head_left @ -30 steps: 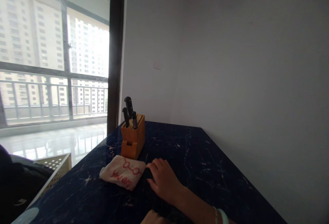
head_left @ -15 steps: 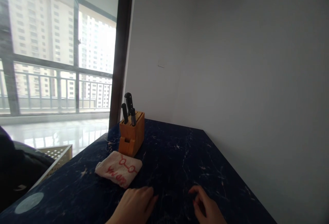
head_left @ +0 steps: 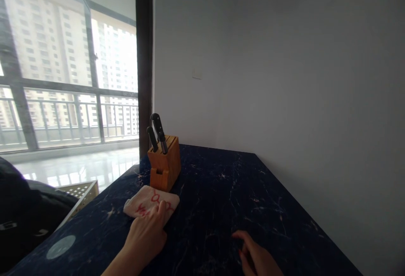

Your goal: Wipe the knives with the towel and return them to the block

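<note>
Dark blue, veined tabletop (head_left: pixel 211 200) spreads beneath the left hand (head_left: pixel 147 234) and the right hand (head_left: pixel 256 255), which are well apart, and a grey wall (head_left: pixel 284 77) rises beyond them. The left hand is over the near part of a folded pink cloth (head_left: pixel 137 206) with red markings; whether its fingers grip the fabric, I cannot tell. Ahead of that hand, just past the cloth, stands a wooden knife block (head_left: pixel 169 166) holding three black handles (head_left: pixel 157 123). The right hand is loosely curled, thumb and forefinger parted.
</note>
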{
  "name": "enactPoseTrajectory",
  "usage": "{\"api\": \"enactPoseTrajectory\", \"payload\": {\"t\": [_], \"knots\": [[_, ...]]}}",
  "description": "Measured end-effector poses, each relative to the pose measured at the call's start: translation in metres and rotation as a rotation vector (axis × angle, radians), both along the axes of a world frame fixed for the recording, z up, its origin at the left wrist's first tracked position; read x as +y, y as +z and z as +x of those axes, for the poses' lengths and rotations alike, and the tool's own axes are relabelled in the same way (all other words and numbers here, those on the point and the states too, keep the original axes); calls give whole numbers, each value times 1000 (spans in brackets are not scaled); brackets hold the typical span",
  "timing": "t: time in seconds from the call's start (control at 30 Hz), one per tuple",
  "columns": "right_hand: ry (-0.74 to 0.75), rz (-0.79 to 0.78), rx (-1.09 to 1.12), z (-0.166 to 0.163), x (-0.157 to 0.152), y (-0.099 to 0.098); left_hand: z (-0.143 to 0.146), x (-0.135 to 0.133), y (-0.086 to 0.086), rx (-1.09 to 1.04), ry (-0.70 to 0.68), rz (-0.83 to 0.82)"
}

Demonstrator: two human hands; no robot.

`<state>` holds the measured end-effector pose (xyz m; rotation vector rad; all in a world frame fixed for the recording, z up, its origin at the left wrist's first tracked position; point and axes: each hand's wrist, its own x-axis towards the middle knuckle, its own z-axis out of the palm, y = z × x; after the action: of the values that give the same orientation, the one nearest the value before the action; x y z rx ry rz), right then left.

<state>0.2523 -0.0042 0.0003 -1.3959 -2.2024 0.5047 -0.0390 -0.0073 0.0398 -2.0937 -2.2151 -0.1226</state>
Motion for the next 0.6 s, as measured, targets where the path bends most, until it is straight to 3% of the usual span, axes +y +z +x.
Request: {"api": "enactPoseTrajectory", "payload": {"t": [0.3, 0.5, 0.6], "knots": [[24, -26, -25, -5, -1, 2, 12, 2, -5, -67, 4, -8], [41, -49, -31, -5, -3, 4, 27, 0, -18, -132, -87, 78], [37, -84, -28, -3, -1, -2, 41, -4, -22, -202, -216, 32]]}}
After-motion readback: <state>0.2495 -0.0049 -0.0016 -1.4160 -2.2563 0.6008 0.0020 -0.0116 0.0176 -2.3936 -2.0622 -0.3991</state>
